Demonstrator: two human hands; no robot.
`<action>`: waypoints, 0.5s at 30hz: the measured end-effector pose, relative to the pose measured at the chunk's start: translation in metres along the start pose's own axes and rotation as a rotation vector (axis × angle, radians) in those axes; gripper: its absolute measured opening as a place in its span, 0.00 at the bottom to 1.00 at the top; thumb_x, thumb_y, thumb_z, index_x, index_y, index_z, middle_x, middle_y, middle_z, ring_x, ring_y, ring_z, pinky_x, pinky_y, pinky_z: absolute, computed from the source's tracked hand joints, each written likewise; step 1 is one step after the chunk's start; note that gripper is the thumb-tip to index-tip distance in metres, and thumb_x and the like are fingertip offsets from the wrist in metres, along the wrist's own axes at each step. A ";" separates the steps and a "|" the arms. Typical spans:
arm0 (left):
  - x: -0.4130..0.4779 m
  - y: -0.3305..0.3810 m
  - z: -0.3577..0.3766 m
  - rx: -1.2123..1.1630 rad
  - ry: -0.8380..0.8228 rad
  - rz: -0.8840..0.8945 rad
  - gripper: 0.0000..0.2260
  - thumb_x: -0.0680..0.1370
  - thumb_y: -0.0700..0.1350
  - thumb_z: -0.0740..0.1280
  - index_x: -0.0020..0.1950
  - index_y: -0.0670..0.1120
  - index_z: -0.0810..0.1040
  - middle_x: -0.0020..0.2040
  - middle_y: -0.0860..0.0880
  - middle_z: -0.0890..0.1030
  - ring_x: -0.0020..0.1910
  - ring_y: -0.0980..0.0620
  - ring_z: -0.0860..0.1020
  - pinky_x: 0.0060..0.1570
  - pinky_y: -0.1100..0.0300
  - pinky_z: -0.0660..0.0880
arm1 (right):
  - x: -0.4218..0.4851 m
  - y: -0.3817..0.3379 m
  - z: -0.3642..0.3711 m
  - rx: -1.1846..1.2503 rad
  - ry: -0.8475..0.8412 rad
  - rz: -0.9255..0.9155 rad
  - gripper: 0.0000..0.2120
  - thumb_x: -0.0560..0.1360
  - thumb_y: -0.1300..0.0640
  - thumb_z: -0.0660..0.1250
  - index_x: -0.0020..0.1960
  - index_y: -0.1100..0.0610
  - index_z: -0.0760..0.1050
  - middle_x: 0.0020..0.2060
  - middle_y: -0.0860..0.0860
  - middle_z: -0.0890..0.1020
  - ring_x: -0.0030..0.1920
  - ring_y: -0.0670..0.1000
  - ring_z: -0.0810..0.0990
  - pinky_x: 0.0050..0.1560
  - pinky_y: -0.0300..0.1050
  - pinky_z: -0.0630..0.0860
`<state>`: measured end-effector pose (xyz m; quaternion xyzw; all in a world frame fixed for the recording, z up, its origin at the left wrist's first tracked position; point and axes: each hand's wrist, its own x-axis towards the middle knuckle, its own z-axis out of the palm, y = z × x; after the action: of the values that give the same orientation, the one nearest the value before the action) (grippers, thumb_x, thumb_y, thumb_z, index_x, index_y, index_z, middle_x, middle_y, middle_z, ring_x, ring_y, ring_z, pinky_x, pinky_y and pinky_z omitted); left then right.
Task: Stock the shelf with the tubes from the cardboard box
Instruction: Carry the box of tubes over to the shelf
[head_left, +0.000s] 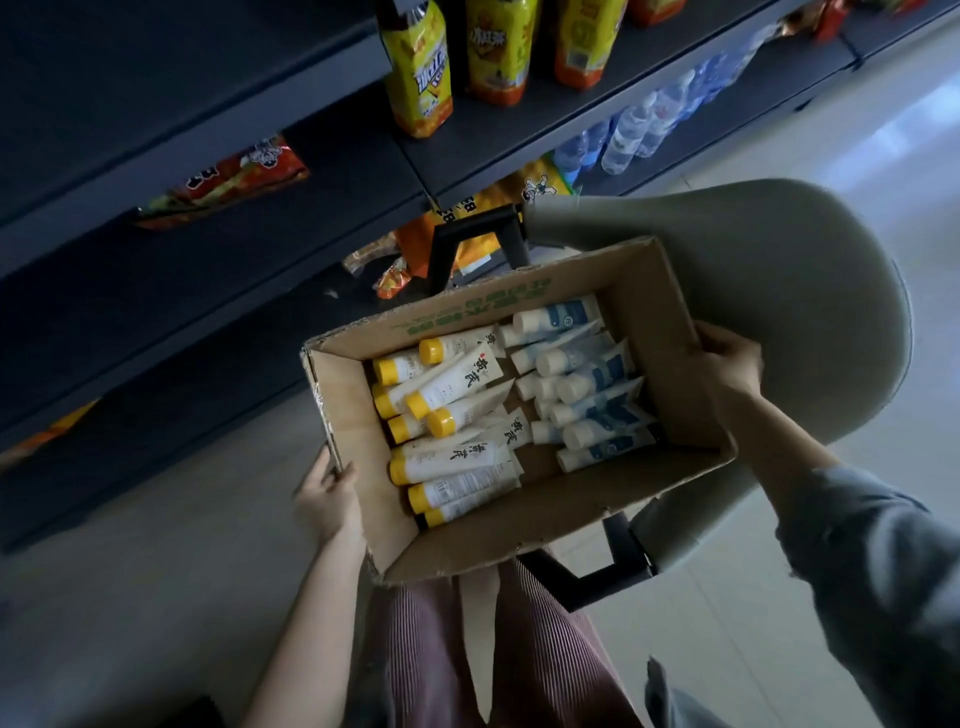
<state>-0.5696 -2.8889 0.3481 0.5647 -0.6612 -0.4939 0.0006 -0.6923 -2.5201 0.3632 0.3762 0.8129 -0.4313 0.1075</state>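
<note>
Two hands carry the load: left hand clasps the near-left end of the open brown cardboard box, right hand grips its right wall. Box sits tilted, between the person and the dark metal shelf, partly over a grey shell chair; whether it rests on the seat I cannot tell.

Inside, yellow-capped white tubes lie heaped at left, white-and-blue tubes at right, all loose.

Risks, as judged: more tilt would slide tubes into one corner; the box's bottom, unseen, could sag under the load.

Room: bare shelf boards at left look open. Chair armrest crowds the far edge; orange snack bags and yellow bottles hold other shelf spots.
</note>
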 end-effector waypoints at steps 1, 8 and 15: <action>0.001 0.002 -0.003 0.016 -0.018 -0.016 0.21 0.74 0.32 0.69 0.67 0.38 0.73 0.62 0.39 0.78 0.56 0.48 0.77 0.57 0.57 0.72 | -0.004 -0.001 0.000 -0.019 -0.014 -0.006 0.17 0.71 0.54 0.67 0.59 0.46 0.79 0.49 0.46 0.83 0.50 0.50 0.80 0.49 0.40 0.73; 0.017 0.040 -0.036 -0.047 -0.395 -0.208 0.23 0.77 0.38 0.67 0.72 0.43 0.68 0.66 0.42 0.75 0.62 0.44 0.74 0.53 0.55 0.72 | -0.061 -0.017 0.012 -0.152 0.034 -0.099 0.30 0.74 0.60 0.67 0.74 0.56 0.63 0.69 0.58 0.70 0.70 0.57 0.67 0.69 0.50 0.65; 0.049 0.098 -0.067 0.167 -0.740 0.066 0.20 0.80 0.39 0.62 0.73 0.45 0.67 0.68 0.41 0.73 0.64 0.43 0.74 0.59 0.53 0.72 | -0.155 -0.027 0.061 0.019 0.105 -0.072 0.28 0.77 0.57 0.67 0.74 0.57 0.62 0.71 0.55 0.69 0.70 0.53 0.67 0.68 0.44 0.64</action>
<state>-0.6227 -2.9818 0.4195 0.3243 -0.6726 -0.6087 -0.2683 -0.6128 -2.6581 0.4206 0.3700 0.8264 -0.4221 0.0455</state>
